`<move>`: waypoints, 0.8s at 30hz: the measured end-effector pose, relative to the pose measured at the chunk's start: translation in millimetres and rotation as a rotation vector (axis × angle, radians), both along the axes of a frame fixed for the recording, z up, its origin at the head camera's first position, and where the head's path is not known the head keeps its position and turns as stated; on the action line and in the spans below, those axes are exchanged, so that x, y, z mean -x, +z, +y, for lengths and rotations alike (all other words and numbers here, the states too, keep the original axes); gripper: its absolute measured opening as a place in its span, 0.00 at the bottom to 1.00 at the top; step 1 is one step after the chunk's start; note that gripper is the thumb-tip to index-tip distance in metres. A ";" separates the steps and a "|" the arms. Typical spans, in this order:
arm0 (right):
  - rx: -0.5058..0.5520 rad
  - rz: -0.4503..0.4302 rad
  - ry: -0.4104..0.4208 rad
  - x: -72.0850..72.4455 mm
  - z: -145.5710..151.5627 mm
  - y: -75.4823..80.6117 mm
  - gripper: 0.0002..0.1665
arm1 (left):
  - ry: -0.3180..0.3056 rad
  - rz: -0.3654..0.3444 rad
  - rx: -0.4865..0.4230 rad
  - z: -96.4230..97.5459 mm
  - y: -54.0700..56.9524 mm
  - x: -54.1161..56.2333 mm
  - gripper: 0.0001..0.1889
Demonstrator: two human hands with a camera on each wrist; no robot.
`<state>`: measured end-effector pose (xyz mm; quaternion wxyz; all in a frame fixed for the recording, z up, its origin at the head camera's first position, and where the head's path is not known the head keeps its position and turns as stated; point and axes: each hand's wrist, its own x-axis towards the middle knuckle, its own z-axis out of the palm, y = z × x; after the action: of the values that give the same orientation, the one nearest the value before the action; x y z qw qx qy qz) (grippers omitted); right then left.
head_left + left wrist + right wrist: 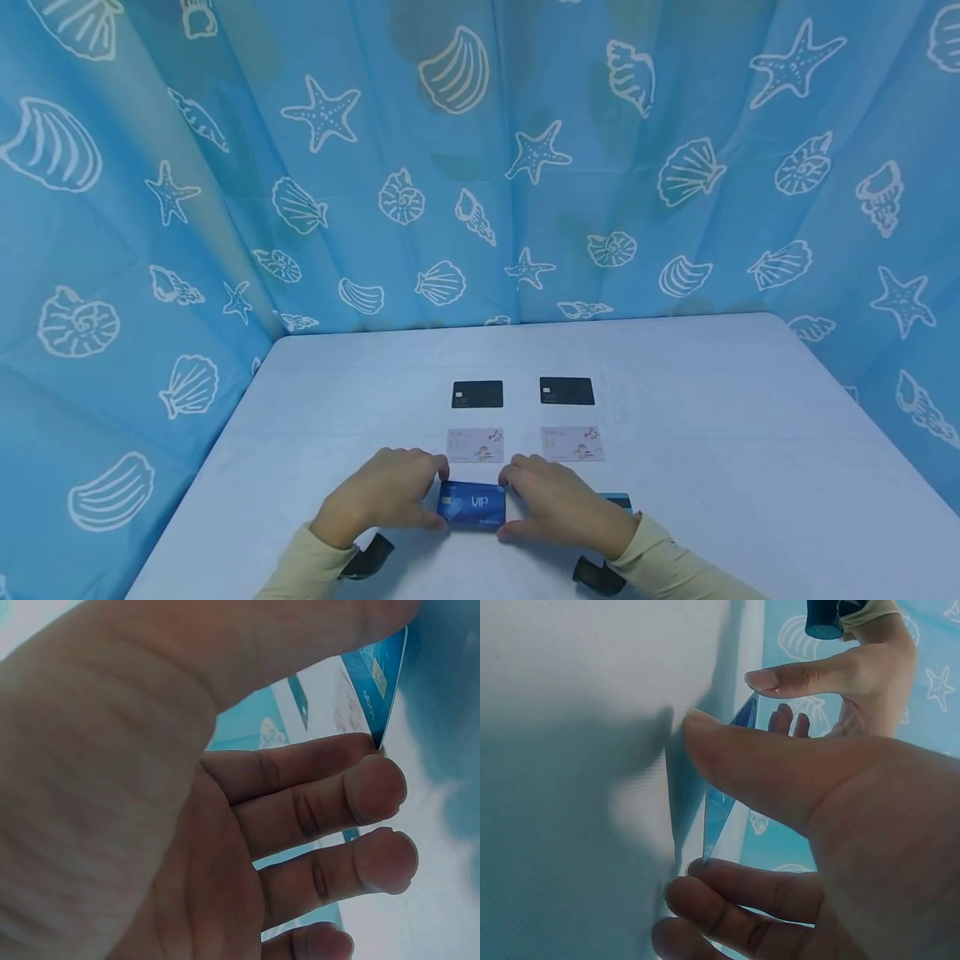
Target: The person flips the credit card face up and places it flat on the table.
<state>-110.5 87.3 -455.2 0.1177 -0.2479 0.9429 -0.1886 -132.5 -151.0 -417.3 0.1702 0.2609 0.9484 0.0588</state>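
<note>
A blue card (472, 505) printed "VIP" is held between both hands close over the white table. My left hand (393, 492) pinches its left end, index finger at the far corner and thumb at the near one. Opposite it, my right hand (558, 504) grips the right end the same way. In the left wrist view the card (381, 679) shows its gold chip, while the other left fingers stay off it. The right wrist view has the card (720, 810) nearly edge-on between thumb and index finger, its shadow on the cloth.
Two black cards (477, 394) (567, 391) lie side by side farther back, with two pale floral cards (476, 446) (572, 444) in front of them. A teal-striped card (618, 501) is partly hidden under the right forearm. Blue shell-print curtain (495, 167) surrounds the white table (337, 375).
</note>
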 end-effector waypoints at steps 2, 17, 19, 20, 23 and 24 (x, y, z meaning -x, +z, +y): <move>-0.009 -0.002 0.000 -0.1 -0.4 -0.4 0.37 | -0.002 0.004 0.006 0.3 -1.2 0.0 0.29; -0.020 0.013 -0.002 -4.0 -2.7 2.5 0.37 | -0.002 0.026 0.027 1.3 -5.6 -1.2 0.29; -0.023 0.009 -0.005 -3.9 -3.2 2.6 0.37 | -0.003 0.028 0.033 1.4 -6.1 -1.2 0.29; -0.026 0.008 -0.006 -3.7 -3.3 2.5 0.37 | -0.003 0.027 0.035 1.6 -6.4 -1.1 0.29; -0.033 0.013 -0.005 -3.3 -3.3 1.3 0.37 | -0.003 0.025 0.044 2.9 -5.9 -1.0 0.30; -0.037 0.016 -0.004 -3.1 -3.3 0.7 0.37 | -0.004 0.025 0.047 3.5 -5.8 -0.9 0.30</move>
<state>-107.4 84.0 -454.5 0.1143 -0.2453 0.9476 -0.1695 -131.6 -147.6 -423.1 0.1643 0.2592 0.9512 0.0328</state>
